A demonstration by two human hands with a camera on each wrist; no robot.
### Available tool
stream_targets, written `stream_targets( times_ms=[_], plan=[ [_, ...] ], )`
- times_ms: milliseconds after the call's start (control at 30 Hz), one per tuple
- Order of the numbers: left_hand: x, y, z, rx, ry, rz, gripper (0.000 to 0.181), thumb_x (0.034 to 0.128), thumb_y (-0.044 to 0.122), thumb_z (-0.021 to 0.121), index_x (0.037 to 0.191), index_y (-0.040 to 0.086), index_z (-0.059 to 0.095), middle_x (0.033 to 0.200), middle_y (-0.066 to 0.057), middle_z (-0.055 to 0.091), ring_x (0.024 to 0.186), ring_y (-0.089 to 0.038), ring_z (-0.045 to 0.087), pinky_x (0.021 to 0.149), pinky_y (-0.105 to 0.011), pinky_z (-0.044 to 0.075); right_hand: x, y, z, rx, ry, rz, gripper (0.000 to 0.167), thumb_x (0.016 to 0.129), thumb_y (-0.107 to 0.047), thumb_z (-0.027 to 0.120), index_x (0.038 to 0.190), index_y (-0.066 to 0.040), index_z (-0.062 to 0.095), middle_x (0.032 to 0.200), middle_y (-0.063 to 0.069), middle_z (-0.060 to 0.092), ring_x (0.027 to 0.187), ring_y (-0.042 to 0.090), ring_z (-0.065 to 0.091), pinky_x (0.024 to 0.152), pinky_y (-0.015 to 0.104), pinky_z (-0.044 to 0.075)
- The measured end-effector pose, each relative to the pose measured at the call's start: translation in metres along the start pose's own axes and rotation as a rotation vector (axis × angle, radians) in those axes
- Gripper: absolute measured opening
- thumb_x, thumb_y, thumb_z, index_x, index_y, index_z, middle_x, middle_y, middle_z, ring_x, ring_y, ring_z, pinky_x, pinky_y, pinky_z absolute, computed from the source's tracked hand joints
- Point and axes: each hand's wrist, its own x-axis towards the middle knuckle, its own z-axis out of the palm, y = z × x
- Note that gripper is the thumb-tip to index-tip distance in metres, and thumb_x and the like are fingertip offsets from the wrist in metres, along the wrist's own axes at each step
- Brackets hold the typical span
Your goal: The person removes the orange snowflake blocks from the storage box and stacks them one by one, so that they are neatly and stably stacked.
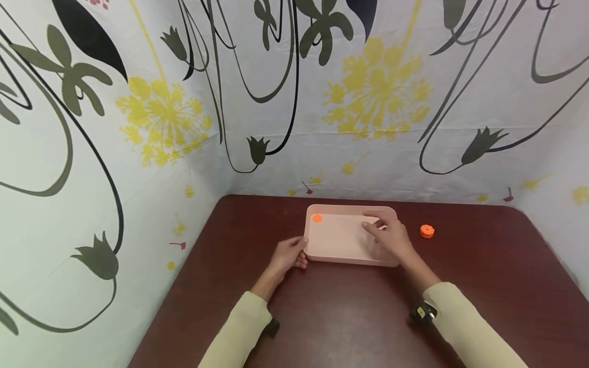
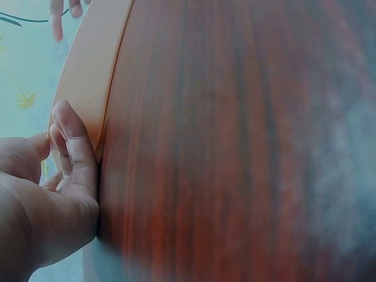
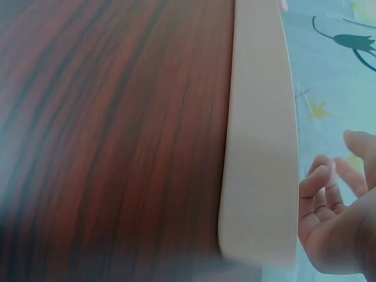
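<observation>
A shallow pale pink tray (image 1: 340, 237) lies on the dark red-brown table. My left hand (image 1: 289, 254) grips its left edge near the front corner, thumb at the rim and fingers along the outer wall; the left wrist view shows this hand (image 2: 56, 188) up close against the tray's wall (image 2: 97, 64). Inside the tray's far left corner sits a small orange disc with a scalloped edge (image 1: 317, 218). Over the tray's right part hovers my right hand (image 1: 390, 236), fingers loosely bent and apart, nothing visible between them. In the right wrist view that hand (image 3: 335, 217) appears beyond the tray's wall (image 3: 261, 141).
To the right of the tray, on the table (image 1: 340, 317), rests a thicker orange scalloped piece (image 1: 427, 231), perhaps stacked discs. A patterned cloth (image 1: 276, 117) with flowers and stems hangs behind the table and along both sides.
</observation>
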Motion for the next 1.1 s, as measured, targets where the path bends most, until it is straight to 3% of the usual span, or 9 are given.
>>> stream_targets(
  times_ms=[200,500,667,833,1100],
  plan=[
    [0.0,0.0,0.002,0.008,0.017,-0.009,0.052,0.1053,0.038,0.067,0.145,0.005,0.063,0.071,-0.001,0.062,0.058,-0.011,0.065,0.058,-0.029,0.065,0.013,-0.011,0.031,0.078,-0.051,0.081,0.043,0.102,-0.027,0.072,0.143,-0.013,0.064,0.104,0.024,0.07,0.073,0.029,0.072,0.053,0.032,0.061],
    [-0.002,-0.001,0.004,0.009,0.005,-0.018,0.053,0.1052,0.04,0.067,0.146,0.006,0.062,0.073,-0.001,0.062,0.06,-0.012,0.066,0.059,-0.029,0.065,0.028,-0.018,0.068,0.143,-0.168,0.139,0.057,0.094,-0.009,0.079,0.148,-0.011,0.058,0.118,0.024,0.07,0.101,0.029,0.07,0.067,0.032,0.064],
    [-0.003,0.002,0.005,0.014,0.002,-0.012,0.054,0.1052,0.039,0.067,0.147,0.005,0.062,0.073,-0.002,0.062,0.06,-0.012,0.066,0.059,-0.03,0.065,0.035,-0.02,0.081,0.183,-0.222,0.186,0.056,0.099,-0.018,0.076,0.151,-0.014,0.056,0.119,0.022,0.072,0.088,0.022,0.071,0.064,0.028,0.059],
    [0.0,0.003,0.003,0.012,0.011,-0.011,0.052,0.1054,0.037,0.067,0.146,0.005,0.062,0.072,-0.002,0.062,0.059,-0.012,0.066,0.059,-0.03,0.065,0.043,-0.026,0.088,0.224,-0.25,0.189,0.053,0.101,-0.025,0.073,0.151,-0.014,0.056,0.11,0.021,0.075,0.078,0.021,0.07,0.062,0.029,0.056],
    [0.0,0.004,0.003,0.007,0.008,-0.005,0.05,0.1066,0.035,0.065,0.146,0.005,0.062,0.072,-0.001,0.061,0.059,-0.011,0.066,0.058,-0.029,0.065,0.054,-0.03,0.103,0.171,-0.225,0.187,0.05,0.099,-0.022,0.077,0.146,-0.017,0.061,0.098,0.015,0.075,0.077,0.019,0.07,0.06,0.026,0.056]
  ],
)
